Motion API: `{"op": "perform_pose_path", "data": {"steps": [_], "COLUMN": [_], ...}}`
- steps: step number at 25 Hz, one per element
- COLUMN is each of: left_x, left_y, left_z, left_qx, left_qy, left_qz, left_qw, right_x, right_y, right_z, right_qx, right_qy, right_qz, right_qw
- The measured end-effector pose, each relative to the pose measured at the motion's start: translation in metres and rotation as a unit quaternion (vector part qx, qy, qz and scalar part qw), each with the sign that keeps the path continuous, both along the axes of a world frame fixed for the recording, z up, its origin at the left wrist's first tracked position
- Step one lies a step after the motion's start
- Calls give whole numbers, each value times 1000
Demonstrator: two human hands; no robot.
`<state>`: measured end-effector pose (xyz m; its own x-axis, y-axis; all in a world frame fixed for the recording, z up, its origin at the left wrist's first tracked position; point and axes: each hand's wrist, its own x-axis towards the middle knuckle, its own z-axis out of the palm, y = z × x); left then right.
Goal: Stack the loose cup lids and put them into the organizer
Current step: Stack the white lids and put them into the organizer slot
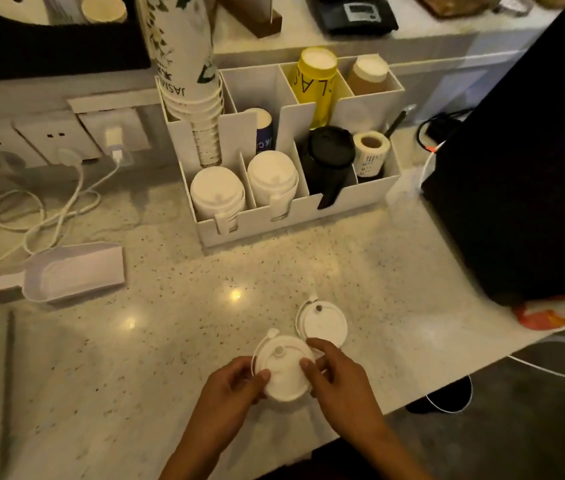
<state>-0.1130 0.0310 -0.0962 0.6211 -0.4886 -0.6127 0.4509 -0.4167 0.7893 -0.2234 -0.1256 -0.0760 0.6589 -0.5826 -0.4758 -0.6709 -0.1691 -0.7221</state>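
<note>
At the far left, white cables [49,209] trail across the speckled counter [170,306] from the wall sockets [49,140], one with a charger [115,143] plugged in. In front of them lies a clear plastic scoop [73,273], its handle pointing left.

Toward the middle, the white organizer [288,216] stands at the back of the counter. Its leftmost part holds a tall column of paper cups [187,71], and its two front-left compartments each hold a stack of white lids [217,190] [273,174]. Further right in it sit black lids [329,150], a roll of labels [371,152], a yellow cup stack [315,77] and a brown cup stack [367,76].

Near the front edge, the left hand [231,388] grips the left rim of a small stack of white lids [283,367], fingers curled under it and thumb on top. The right hand [338,372] pinches the same stack from the right, thumb on its top face, fingers curled round the rim. The stack is well apart from the organizer.

Just behind the right hand, another loose lid [324,323] lies flat on the counter, touching or nearly touching the held stack; I cannot tell which.

At the far right stands a large black machine [523,168].
</note>
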Motion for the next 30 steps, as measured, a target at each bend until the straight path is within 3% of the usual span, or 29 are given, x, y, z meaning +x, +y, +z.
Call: {"op": "perform_pose_path", "data": {"steps": [5, 12, 17, 23, 30], "left_x": [-5, -9, -6, 1, 0], "left_y": [-37, -88, -112, -121, -123], "left_z": [8, 9, -2, -12, -22], "left_qx": [39, 116, 173, 183, 195], "left_qy": [-41, -120, -220, -266, -230], "left_qz": [8, -19, -69, -118, -102], "left_qw": [998, 986, 958, 939, 948], "right_x": [-6, -7, 3, 8, 9], "right_y": [-14, -49, -62, -67, -69], "right_z": [-7, -21, -31, -42, -51], "right_qx": [-110, -311, -338, -331, -307], "right_qy": [33, 20, 54, 90, 112], "right_qz": [97, 108, 118, 125, 130], "right_qw": [989, 944, 932, 931, 936]}}
